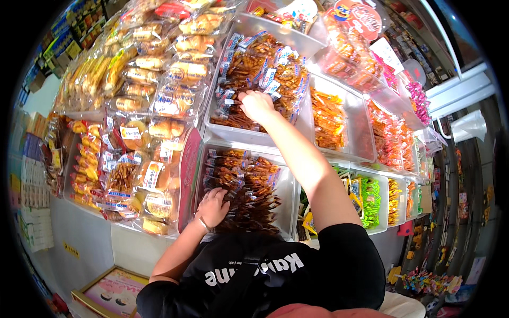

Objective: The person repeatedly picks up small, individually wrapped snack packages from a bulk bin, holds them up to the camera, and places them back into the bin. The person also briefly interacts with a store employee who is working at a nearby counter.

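Black cloth of a T-shirt (328, 281) fills the lower middle of the frame, a bare forearm coming from each short sleeve. Just above it, left of centre, the left hand (213, 206) lies with fingers loosely bent, side by side, at the left edge of dark brown snack packets (246, 201). These sit in rows inside a clear bin (288, 199) near the frame's centre; a light band (203, 224) circles that wrist. Green packets (371, 201) fill a tray right of centre.

Farther up, the right hand (258, 107) reaches into a second clear bin (236, 135), its bent fingers down among brown packets with blue and white wrapping (265, 63). Its fingertips are largely hidden, so I cannot tell whether either hand pinches a packet.

Orange packets (327, 119) lie to the right of that bin, bagged bread rolls (140, 77) across the upper left. Dark shelving (469, 175) lines the right edge.
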`<action>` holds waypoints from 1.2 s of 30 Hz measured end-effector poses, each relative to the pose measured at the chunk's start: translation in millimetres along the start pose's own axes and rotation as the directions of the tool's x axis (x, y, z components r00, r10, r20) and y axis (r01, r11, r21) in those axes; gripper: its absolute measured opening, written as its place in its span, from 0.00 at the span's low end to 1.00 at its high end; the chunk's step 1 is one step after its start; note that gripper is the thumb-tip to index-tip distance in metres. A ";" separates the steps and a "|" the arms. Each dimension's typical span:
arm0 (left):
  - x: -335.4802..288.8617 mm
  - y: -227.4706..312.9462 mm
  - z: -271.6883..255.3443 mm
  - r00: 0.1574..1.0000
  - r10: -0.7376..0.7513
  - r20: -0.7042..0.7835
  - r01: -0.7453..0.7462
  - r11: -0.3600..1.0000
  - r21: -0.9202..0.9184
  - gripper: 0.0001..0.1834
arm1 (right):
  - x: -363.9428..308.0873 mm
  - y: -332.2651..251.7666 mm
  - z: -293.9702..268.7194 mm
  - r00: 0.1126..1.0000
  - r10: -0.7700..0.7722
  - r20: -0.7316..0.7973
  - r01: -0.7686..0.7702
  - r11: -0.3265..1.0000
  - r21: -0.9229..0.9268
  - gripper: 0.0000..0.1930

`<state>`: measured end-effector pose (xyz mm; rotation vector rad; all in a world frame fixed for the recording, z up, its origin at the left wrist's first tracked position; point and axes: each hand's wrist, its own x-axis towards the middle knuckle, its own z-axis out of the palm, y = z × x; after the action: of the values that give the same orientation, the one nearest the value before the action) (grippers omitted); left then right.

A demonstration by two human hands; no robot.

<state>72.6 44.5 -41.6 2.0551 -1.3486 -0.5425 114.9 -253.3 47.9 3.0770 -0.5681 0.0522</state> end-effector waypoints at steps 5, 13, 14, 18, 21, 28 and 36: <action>-3.9 4.6 -11.5 0.999 0.041 -0.014 -0.042 0.999 -0.030 0.19 | -63.3 22.0 -34.0 0.837 0.500 -0.222 -0.217 0.675 0.705 0.07; 5.0 46.0 -11.3 0.938 0.331 0.104 -0.323 0.942 -0.086 0.17 | -253.9 75.2 -43.0 0.847 0.251 -0.468 0.373 -0.908 0.189 0.19; 3.6 49.0 -12.4 0.931 0.342 0.129 -0.332 0.939 -0.095 0.17 | -273.7 55.9 -69.6 0.858 0.298 -0.418 0.426 -0.867 0.259 0.19; 3.5 79.1 -6.9 0.851 0.451 0.269 -0.437 0.892 -0.111 0.17 | -362.5 17.0 -112.1 0.785 0.441 -0.434 0.595 -0.734 0.329 0.13; 2.9 88.9 8.5 0.741 0.567 0.360 -0.534 0.822 -0.196 0.17 | -417.2 -4.5 -113.1 0.684 0.471 -0.557 0.685 -0.678 0.267 0.14; -19.9 103.3 23.0 0.544 0.686 0.484 -0.650 0.709 -0.274 0.17 | -485.5 -66.9 -120.5 0.503 0.455 -0.735 0.820 -0.521 0.238 0.15; -41.2 121.6 35.0 0.407 0.731 0.548 -0.694 0.638 -0.335 0.18 | -526.0 -118.1 -130.6 0.373 0.591 -0.715 0.922 -0.319 0.218 0.10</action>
<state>-46.8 37.5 16.6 1.0007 -2.4049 -0.8984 -337.9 47.0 159.3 -0.7966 -0.4974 -1.4208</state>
